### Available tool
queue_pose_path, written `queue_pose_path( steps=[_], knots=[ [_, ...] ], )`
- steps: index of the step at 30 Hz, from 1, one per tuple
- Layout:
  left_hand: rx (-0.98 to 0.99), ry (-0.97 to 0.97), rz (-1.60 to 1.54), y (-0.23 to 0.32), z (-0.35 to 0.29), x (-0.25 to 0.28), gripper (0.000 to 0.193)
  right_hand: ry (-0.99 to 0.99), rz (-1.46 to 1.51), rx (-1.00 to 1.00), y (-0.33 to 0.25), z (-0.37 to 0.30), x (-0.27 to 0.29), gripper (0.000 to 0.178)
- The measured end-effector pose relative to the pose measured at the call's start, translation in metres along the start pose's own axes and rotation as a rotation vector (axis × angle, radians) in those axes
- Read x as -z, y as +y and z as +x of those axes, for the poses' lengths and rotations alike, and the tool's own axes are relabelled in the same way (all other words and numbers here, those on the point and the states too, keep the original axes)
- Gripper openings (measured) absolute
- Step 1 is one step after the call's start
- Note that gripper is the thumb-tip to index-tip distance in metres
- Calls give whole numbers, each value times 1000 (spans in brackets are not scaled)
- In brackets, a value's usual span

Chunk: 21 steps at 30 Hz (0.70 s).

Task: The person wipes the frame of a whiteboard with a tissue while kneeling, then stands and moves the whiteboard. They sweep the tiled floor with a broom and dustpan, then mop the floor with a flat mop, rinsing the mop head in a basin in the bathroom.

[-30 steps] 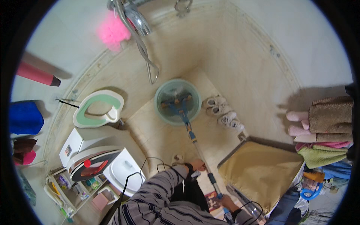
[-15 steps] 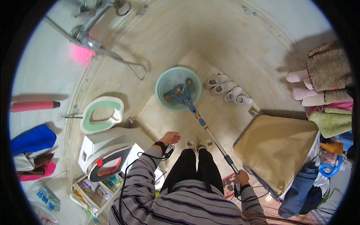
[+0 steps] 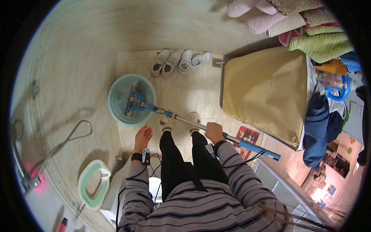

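Your left hand (image 3: 143, 136) is free: palm open and turned up, fingers loosely spread, held out ahead of your left hip, touching nothing. Your right hand (image 3: 214, 132) is fisted, knuckles up, clamped around a shaft. Both forearms in striped sleeves reach forward from the lower edge, a dark band on each wrist.

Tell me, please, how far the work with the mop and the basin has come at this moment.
Done: the flat mop head already sits inside the green basin on the tiled floor. In hand: the right hand grips the mop handle, while the left hand hangs open and holds nothing. Left: the mop has not been lifted out, and the floor tiles show no clear wet streaks, so mopping looks not yet begun.
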State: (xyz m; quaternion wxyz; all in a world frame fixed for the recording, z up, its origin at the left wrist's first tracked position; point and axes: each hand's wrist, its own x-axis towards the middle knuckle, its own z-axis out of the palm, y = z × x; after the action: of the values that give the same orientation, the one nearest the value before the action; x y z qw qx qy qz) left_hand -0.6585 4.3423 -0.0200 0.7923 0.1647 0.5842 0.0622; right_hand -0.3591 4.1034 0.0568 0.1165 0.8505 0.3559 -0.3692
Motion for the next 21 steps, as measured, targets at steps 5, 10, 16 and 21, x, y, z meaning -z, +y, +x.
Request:
queue_pose_path(
  steps=[5, 10, 16, 21],
  knots=[
    [9, -19, 125, 21, 7, 20, 39, -242, 181, -40, -45, 33, -8, 29],
    [-68, 64, 238, 47, 38, 57, 44, -296, 107, 74, -53, 6, 5, 43],
    [-514, 297, 680, 31, 141, 75, 55, -239, 39, 50, -52, -38, 36, 51],
    [-306, 285, 718, 27, 181, 50, 61, -302, 9, -7, -46, -66, 68, 53]
  ],
)
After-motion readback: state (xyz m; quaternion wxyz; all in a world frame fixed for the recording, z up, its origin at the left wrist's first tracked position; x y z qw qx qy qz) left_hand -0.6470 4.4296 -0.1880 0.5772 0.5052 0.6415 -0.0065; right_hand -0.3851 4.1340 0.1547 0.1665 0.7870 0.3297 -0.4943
